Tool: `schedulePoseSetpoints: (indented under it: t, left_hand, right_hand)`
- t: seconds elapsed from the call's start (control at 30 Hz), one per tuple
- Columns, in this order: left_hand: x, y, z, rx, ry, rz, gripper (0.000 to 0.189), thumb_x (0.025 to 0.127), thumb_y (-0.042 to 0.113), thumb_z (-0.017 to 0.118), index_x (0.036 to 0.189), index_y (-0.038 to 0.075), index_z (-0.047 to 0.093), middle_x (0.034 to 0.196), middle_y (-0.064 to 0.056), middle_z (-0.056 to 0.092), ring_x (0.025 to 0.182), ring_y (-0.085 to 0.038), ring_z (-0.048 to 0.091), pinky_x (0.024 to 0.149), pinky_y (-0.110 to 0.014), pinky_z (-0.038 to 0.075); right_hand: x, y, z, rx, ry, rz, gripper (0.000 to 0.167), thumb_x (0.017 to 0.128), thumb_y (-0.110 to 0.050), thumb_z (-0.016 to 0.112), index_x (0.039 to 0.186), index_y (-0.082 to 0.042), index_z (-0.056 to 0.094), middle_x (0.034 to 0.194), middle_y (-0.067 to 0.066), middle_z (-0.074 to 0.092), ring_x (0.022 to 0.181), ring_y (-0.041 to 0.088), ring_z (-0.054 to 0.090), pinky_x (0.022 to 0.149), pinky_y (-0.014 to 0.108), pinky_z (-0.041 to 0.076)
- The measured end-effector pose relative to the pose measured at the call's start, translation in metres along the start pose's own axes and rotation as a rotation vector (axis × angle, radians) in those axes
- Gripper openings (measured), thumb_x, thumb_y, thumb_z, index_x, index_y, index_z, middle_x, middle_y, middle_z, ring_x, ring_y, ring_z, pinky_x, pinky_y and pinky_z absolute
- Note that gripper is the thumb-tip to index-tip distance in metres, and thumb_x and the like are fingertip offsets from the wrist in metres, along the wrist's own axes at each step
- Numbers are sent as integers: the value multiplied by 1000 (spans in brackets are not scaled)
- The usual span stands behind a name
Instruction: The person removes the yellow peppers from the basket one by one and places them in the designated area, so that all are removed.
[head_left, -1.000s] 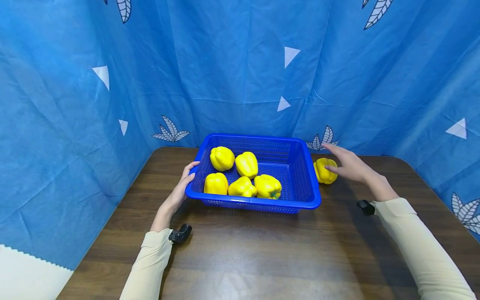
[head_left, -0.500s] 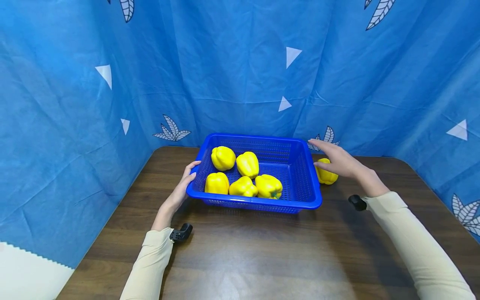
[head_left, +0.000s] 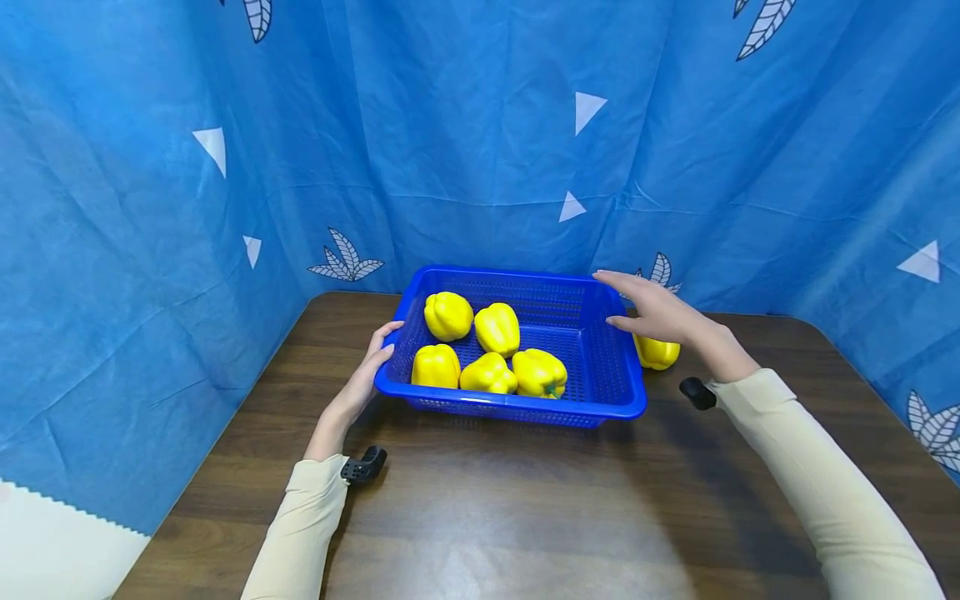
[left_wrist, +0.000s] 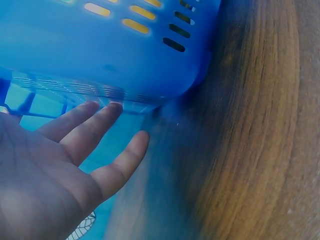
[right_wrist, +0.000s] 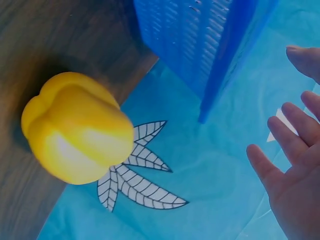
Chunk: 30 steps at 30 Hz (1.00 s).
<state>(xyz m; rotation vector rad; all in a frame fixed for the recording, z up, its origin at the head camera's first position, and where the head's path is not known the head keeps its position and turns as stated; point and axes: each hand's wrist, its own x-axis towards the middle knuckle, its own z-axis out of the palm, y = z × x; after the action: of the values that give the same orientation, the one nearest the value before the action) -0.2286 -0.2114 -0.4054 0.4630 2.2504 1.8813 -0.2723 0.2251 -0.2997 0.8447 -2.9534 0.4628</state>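
Note:
A blue plastic basket (head_left: 510, 400) stands on the table, with several yellow bell peppers (head_left: 497, 329) lying inside, mostly in its left half. My left hand (head_left: 358, 383) holds the basket's left rim. In the left wrist view, three of its fingers (left_wrist: 95, 130) reach along the outside of the basket wall. My right hand (head_left: 660, 315) is spread over the basket's right rim and holds nothing; in the right wrist view its fingers stand apart. Another yellow bell pepper (right_wrist: 75, 130) lies on the table just right of the basket, partly hidden behind the right hand in the head view.
The brown wooden table (head_left: 517, 508) reaches back to a blue curtain (head_left: 465, 150) with white leaf and triangle prints. Black wrist cameras (head_left: 364, 465) are strapped near both cuffs.
My right hand has moved left, from over the loose bell pepper to over the basket's right rim. My left hand has stayed at the left rim, and the peppers have not moved.

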Motion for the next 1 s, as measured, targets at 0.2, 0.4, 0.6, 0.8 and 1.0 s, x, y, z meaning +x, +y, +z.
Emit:
schedulePoseSetpoints:
  t: [0.2, 0.4, 0.6, 0.8, 1.0]
  left_hand:
    - [0, 0, 0, 2, 4, 2, 51, 100, 34, 23, 147, 26, 6, 156, -8, -3, 139, -41, 15, 110, -66, 21]
    - [0, -1, 0, 4, 7, -1, 51, 100, 34, 23, 148, 26, 6, 156, -8, -2, 140, -41, 15, 110, -66, 21]
    - [1, -1, 0, 9, 5, 3, 51, 100, 34, 23, 148, 27, 6, 156, -7, -2, 140, -40, 15, 111, -66, 21]
    - [2, 0, -1, -4, -2, 10, 51, 100, 33, 22, 148, 26, 7, 156, -8, -2, 140, -41, 14, 110, -67, 20]
    - [2, 0, -1, -24, 1, 4, 51, 100, 33, 23, 148, 24, 8, 156, -9, 0, 140, -41, 16, 111, -65, 21]
  right_hand:
    - [9, -6, -1, -26, -18, -28, 65, 89, -16, 61, 146, -6, 30, 151, 20, 32, 138, 41, 30, 109, 60, 29]
    - [18, -15, 2, 7, -34, -38, 65, 89, -17, 61, 145, -7, 31, 150, 19, 33, 138, 40, 31, 109, 59, 31]
    - [26, -25, 4, 5, -71, -82, 63, 90, -19, 61, 144, -7, 32, 148, 19, 37, 137, 40, 34, 109, 57, 33]
    - [34, -34, 4, 36, -112, -107, 60, 91, -22, 58, 144, -8, 34, 146, 18, 40, 135, 38, 38, 108, 55, 36]
    - [41, -41, 8, 44, -139, -156, 57, 91, -22, 59, 142, -6, 38, 144, 19, 43, 133, 38, 41, 107, 53, 37]
